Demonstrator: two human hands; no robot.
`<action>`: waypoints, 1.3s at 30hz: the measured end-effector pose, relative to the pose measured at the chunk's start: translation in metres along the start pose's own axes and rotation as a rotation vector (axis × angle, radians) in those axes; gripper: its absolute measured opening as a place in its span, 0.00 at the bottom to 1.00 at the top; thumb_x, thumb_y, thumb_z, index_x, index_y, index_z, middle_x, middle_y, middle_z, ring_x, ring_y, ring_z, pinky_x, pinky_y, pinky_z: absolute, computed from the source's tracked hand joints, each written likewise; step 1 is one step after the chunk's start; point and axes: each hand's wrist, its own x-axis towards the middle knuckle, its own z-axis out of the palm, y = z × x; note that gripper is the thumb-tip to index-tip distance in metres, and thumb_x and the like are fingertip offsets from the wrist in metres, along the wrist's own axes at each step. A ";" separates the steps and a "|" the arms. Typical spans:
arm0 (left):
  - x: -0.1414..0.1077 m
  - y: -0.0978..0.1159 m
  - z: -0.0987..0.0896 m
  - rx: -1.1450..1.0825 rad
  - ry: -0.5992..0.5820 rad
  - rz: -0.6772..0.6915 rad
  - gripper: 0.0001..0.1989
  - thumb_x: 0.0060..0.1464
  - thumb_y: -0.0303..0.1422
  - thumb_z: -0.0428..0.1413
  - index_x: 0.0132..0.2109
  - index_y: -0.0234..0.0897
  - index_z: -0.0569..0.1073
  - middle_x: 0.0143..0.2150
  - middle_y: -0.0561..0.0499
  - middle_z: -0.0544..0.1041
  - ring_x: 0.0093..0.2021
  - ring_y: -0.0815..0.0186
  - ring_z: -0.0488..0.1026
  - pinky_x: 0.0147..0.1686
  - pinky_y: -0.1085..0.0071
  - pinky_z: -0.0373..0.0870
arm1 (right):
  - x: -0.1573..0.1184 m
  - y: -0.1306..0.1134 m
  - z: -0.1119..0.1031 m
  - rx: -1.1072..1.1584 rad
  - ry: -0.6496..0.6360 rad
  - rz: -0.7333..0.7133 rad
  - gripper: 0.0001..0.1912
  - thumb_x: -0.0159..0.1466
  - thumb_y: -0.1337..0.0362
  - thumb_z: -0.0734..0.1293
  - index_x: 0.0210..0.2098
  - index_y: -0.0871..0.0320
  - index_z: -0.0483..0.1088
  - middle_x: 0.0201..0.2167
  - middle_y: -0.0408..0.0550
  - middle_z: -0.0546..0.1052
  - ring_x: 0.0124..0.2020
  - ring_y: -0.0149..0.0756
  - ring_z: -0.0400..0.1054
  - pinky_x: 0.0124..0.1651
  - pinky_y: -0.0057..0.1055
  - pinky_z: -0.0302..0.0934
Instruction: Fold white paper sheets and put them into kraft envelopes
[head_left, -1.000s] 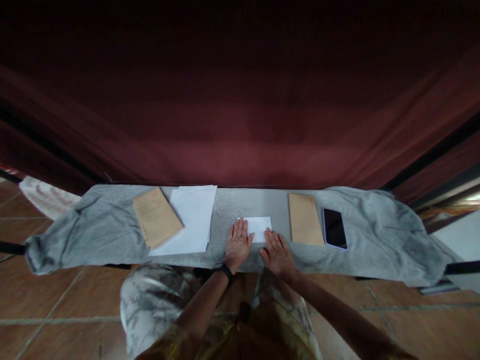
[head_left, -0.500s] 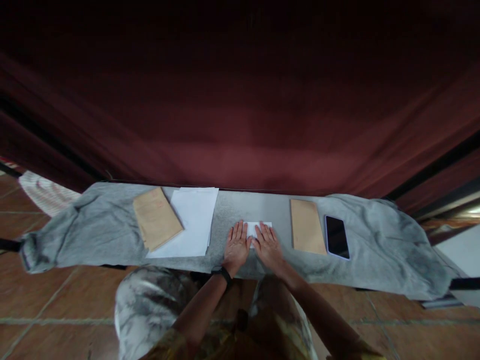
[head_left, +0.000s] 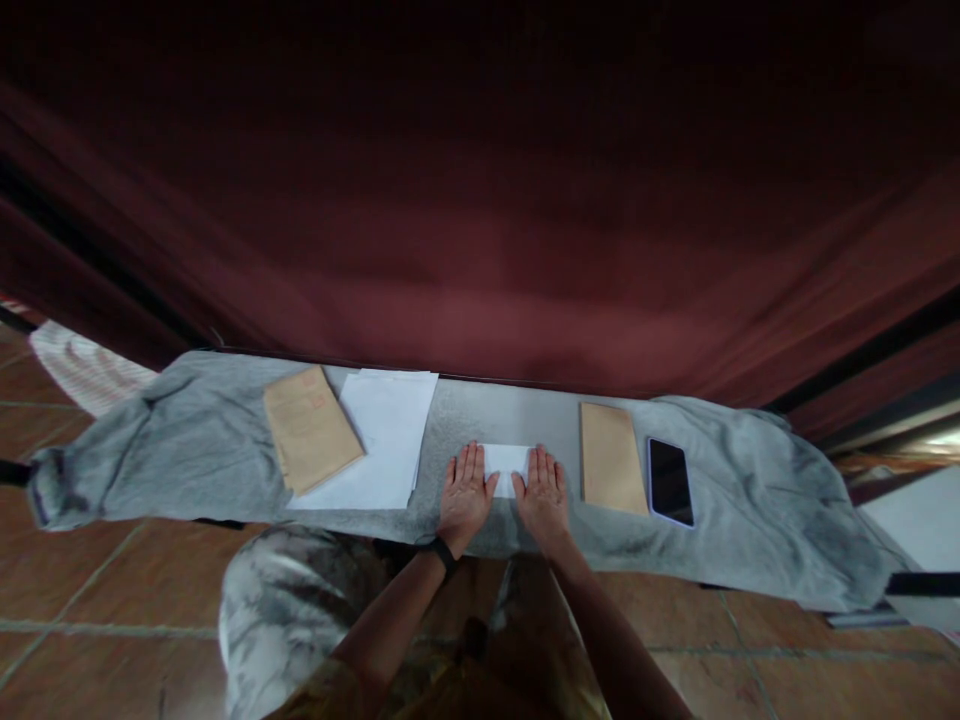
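A small folded white paper lies flat on the grey cloth right in front of me. My left hand rests flat over its left end, fingers stretched out and palm down. Over the right end lies my right hand, also flat with its fingers pointing away from me. The middle of the paper shows between the two hands, and both thumbs point inward over it. Its side edges are hidden under my fingers.
Left of my hands, a brown envelope overlaps a stack of white sheets. On the right lie another brown envelope and a phone with a dark screen. A dark red curtain hangs behind the narrow cloth-covered surface.
My hands have moved apart across the paper, the left one to the left and the right one to the right. More of the paper's middle shows now.
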 end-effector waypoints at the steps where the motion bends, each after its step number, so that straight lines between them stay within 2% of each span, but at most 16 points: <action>1: -0.001 0.000 0.000 0.004 0.005 -0.006 0.32 0.70 0.43 0.40 0.72 0.27 0.56 0.73 0.36 0.59 0.74 0.54 0.52 0.71 0.50 0.52 | 0.000 0.000 0.000 -0.001 0.004 -0.001 0.32 0.74 0.58 0.58 0.71 0.73 0.53 0.70 0.71 0.59 0.71 0.54 0.54 0.70 0.55 0.49; 14: -0.012 -0.005 0.001 -0.028 0.076 -0.061 0.30 0.69 0.37 0.40 0.72 0.26 0.55 0.72 0.35 0.60 0.73 0.51 0.55 0.70 0.48 0.55 | 0.000 0.000 0.001 -0.014 0.068 -0.022 0.31 0.74 0.58 0.55 0.71 0.71 0.54 0.69 0.71 0.61 0.70 0.53 0.56 0.68 0.54 0.50; 16: -0.014 0.001 -0.001 -0.035 0.081 -0.024 0.29 0.69 0.36 0.40 0.72 0.27 0.55 0.73 0.36 0.59 0.74 0.53 0.54 0.70 0.49 0.54 | 0.000 0.000 -0.001 -0.017 0.049 -0.023 0.31 0.74 0.58 0.56 0.71 0.70 0.54 0.69 0.71 0.62 0.69 0.54 0.56 0.67 0.55 0.51; 21: -0.023 0.026 -0.002 -0.072 0.018 0.180 0.28 0.68 0.33 0.42 0.72 0.31 0.56 0.73 0.41 0.60 0.74 0.58 0.53 0.72 0.53 0.53 | 0.000 0.000 -0.005 -0.032 -0.029 -0.018 0.30 0.74 0.59 0.55 0.71 0.70 0.54 0.70 0.70 0.59 0.71 0.53 0.54 0.68 0.55 0.49; 24: -0.027 0.034 -0.002 -0.075 -0.025 0.213 0.28 0.67 0.32 0.42 0.71 0.30 0.58 0.73 0.40 0.61 0.74 0.59 0.53 0.72 0.53 0.53 | -0.001 0.001 -0.007 -0.018 -0.030 -0.031 0.29 0.74 0.62 0.55 0.71 0.69 0.54 0.70 0.69 0.59 0.71 0.53 0.53 0.69 0.56 0.49; 29: -0.028 0.030 -0.005 -0.069 -0.065 0.234 0.28 0.67 0.32 0.42 0.71 0.28 0.59 0.73 0.39 0.59 0.74 0.58 0.52 0.72 0.54 0.53 | -0.002 -0.005 -0.014 0.053 -0.024 -0.096 0.29 0.73 0.65 0.54 0.71 0.69 0.55 0.70 0.66 0.60 0.72 0.52 0.52 0.70 0.57 0.48; 33: -0.029 0.025 -0.008 -0.048 -0.091 0.230 0.28 0.65 0.27 0.41 0.71 0.27 0.58 0.73 0.38 0.58 0.74 0.59 0.52 0.72 0.55 0.53 | -0.010 -0.019 -0.019 0.125 -0.099 -0.216 0.27 0.74 0.64 0.51 0.71 0.64 0.57 0.69 0.60 0.63 0.71 0.43 0.54 0.71 0.49 0.49; 39: -0.035 0.016 -0.013 -0.020 -0.068 0.208 0.28 0.67 0.30 0.41 0.71 0.26 0.58 0.74 0.37 0.58 0.75 0.58 0.51 0.72 0.54 0.53 | -0.027 -0.011 -0.021 0.064 -0.081 -0.175 0.26 0.74 0.62 0.54 0.69 0.64 0.60 0.69 0.61 0.63 0.71 0.45 0.54 0.70 0.51 0.49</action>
